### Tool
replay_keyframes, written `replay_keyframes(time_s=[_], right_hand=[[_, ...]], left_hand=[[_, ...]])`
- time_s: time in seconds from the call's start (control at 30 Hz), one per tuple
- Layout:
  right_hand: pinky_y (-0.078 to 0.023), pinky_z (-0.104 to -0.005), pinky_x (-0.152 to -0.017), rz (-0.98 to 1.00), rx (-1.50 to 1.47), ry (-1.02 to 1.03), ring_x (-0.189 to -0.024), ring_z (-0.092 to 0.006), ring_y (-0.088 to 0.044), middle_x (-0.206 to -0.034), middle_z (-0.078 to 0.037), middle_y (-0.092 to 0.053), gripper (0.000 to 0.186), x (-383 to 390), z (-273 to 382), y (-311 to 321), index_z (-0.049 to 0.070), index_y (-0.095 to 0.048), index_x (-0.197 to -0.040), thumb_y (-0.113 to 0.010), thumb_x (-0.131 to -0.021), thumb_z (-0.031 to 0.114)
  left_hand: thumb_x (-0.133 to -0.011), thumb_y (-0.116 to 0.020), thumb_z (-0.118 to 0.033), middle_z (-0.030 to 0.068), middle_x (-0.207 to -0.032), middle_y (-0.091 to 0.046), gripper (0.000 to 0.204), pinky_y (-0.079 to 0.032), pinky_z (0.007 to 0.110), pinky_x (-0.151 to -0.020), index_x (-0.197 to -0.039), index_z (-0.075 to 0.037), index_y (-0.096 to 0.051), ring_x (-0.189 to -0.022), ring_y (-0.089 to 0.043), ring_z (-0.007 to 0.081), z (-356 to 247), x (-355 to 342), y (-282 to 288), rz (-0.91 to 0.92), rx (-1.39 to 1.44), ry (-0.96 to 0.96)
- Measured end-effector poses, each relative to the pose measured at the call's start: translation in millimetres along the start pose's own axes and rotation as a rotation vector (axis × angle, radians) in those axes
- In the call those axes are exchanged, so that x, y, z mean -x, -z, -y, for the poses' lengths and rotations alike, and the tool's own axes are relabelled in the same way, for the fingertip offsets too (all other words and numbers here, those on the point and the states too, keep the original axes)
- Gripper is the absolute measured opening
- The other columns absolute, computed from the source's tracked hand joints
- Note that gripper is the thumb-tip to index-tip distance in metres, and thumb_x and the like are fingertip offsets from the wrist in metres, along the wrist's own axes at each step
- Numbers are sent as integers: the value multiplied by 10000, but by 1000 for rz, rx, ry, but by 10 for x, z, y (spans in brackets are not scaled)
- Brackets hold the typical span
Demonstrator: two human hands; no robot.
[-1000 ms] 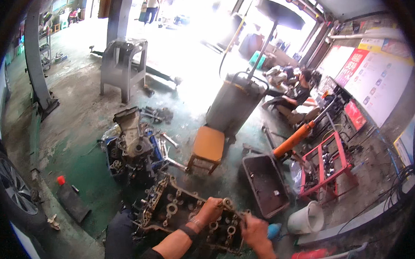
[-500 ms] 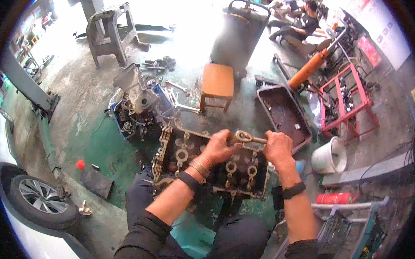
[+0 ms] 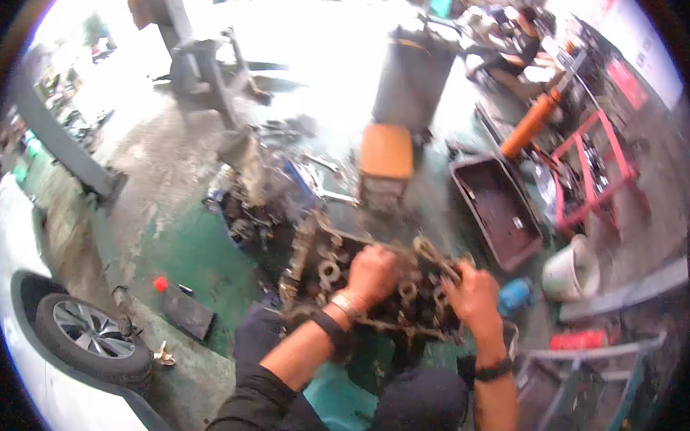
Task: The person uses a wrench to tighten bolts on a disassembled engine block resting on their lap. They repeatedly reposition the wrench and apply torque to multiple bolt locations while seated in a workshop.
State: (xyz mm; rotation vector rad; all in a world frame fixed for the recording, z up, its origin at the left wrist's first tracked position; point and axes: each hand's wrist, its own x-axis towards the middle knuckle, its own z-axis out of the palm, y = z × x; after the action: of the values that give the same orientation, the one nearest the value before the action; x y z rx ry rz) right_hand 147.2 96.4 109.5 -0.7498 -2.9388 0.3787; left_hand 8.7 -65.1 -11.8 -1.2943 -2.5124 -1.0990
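Note:
An oily cylinder head (image 3: pixel 328 273), a dark oblong casting with pale round bosses, lies before my knees. Above its right part is a ratchet wrench (image 3: pixel 434 255), tilted, with its round head toward the upper left. The fingers of my right hand (image 3: pixel 474 298) are wrapped round the handle end. Over the middle of the casting is my left hand (image 3: pixel 371 277), curled and blurred, apart from the ratchet's head. Its fingertips point down and are hidden, so whatever they hold does not show.
An orange-topped stool (image 3: pixel 387 152) stands beyond the casting, with a dark tray (image 3: pixel 495 210) to its right. Engine parts (image 3: pixel 249 211) lie at far left. A white bucket (image 3: pixel 571 269), blue container (image 3: pixel 515 297) and red frame (image 3: pixel 599 176) are right. Another person (image 3: pixel 522 42) sits far right.
The view has shifted, so the scene sits lower and further right. My left hand has come away from the ratchet's head. The ratchet has tilted, its handle end lower, still in my right hand.

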Motion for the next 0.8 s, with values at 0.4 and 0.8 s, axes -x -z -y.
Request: replay_keyframes(time_s=[0.4,0.8], right_hand=[[-454,-443,-964,201,-113,-57,-1148,-405,-546,-1294,-255,-552,576,166,294,246,13,-519,-1333,-567,-934,427],[-451,-482,-924,177,-245,-52,-1096,-466,-557,-1245,-288,-565,580,209,439,408,-36,-520,-1294,-601,-918,398]], left_hand=[[-764,-633,-208,84,-803,-543,130,-427,386,-689,-723,-95,-582,-798,-558,253,58,48,-248,-48,-274,6],[-746,-613,-111,91,-758,-473,118,-385,371,-695,-669,-67,-535,-751,-498,259,31,36,-141,-143,-182,-62]])
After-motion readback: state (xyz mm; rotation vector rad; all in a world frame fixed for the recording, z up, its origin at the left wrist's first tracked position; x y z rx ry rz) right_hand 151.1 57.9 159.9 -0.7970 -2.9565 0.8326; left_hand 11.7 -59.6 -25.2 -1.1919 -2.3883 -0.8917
